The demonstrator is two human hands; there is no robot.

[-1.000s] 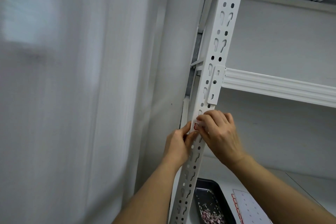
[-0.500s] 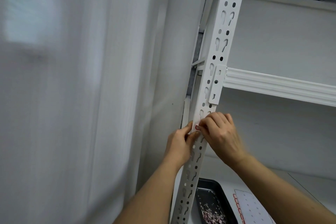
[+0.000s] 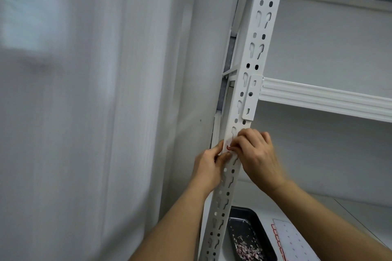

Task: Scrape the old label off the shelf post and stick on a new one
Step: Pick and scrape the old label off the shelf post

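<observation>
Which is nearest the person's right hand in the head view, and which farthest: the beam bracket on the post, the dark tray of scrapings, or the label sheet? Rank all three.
From the right hand:
1. Beam bracket, just above on the post.
2. Dark tray, below, beside the post's foot.
3. Label sheet, lower right; close to the tray, slightly farther.

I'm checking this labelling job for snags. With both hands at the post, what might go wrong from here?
1. The label sits among the slots of the shelf post; pressed over a slot it may crease or bridge the hole and stick poorly.
2. The left hand and right hand crowd the label, so it may go on crooked.
3. The tray of scrapings below lies near the forearms; a nudge might spill it.
</observation>
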